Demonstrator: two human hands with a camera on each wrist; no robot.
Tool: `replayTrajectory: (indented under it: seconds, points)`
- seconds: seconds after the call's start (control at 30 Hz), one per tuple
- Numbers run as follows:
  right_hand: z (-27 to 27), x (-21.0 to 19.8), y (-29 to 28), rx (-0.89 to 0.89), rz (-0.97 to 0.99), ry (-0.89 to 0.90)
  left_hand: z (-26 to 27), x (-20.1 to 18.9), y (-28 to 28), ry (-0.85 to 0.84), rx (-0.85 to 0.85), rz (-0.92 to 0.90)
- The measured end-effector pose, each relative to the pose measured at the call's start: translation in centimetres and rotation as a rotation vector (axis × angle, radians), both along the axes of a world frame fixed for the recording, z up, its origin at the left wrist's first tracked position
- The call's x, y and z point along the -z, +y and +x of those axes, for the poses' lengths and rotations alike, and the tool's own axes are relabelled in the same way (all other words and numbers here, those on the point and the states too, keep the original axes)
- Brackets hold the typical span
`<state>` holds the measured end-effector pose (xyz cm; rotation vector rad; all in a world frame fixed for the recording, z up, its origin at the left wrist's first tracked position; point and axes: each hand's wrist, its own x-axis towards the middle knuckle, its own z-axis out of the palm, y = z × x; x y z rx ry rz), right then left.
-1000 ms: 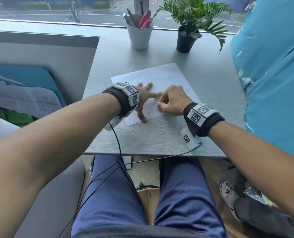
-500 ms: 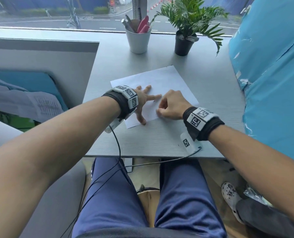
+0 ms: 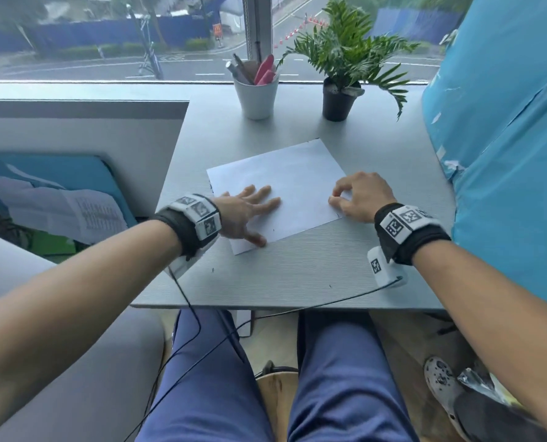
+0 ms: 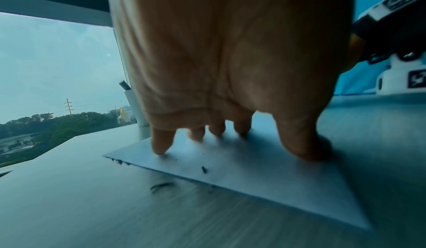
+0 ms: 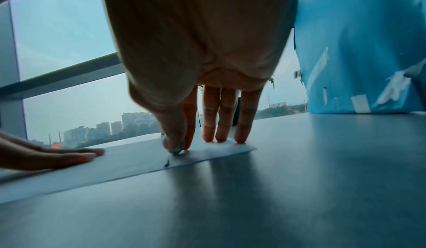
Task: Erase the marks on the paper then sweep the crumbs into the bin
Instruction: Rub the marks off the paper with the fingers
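A white sheet of paper lies slanted on the grey table. My left hand presses flat on its near left part, fingers spread and straight. My right hand is at the paper's right edge. There its thumb and forefinger pinch a small pale eraser against the sheet, while the other fingers rest straight on the paper. Dark eraser crumbs lie on the paper, along its left edge and on the table beside it. One crumb sits just under the eraser.
A white cup of pens and a potted plant stand at the table's far side by the window. A blue covered bulk borders the right, a grey partition the left. Cables hang over the front edge.
My right hand has slid from beside the left hand out to the paper's right edge. The left hand stays pressed on the paper. The head view has tilted up a little.
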<state>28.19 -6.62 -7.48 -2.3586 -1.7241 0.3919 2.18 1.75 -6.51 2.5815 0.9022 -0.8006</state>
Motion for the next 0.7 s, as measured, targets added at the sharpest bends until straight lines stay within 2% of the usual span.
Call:
replayTrajectory:
  seconds: [0.1,0.13,0.27,0.4,0.53,0.7]
  points:
    - [0.2,0.0,0.5,-0.007,-0.017,-0.037,-0.5,-0.1,-2.1,0.069,-0.015,0.154]
    - [0.2,0.0,0.7,-0.011,-0.019,-0.049,-0.1,-0.1,-2.9,0.046,-0.006,0.19]
    - [-0.1,-0.2,1.0,-0.022,-0.035,-0.094,3.8,0.2,-6.1,-0.175,0.177,0.066]
    - [0.1,-1.0,1.0,-0.041,-0.061,-0.111,7.6,2.0,-7.2,-0.213,0.307,0.02]
    - [0.5,-1.7,1.1,-0.094,-0.105,-0.121,8.9,2.8,-7.1,-0.244,0.28,-0.022]
    - [0.6,-1.6,1.0,-0.134,-0.098,-0.141,6.2,1.8,-5.5,-0.167,0.074,-0.106]
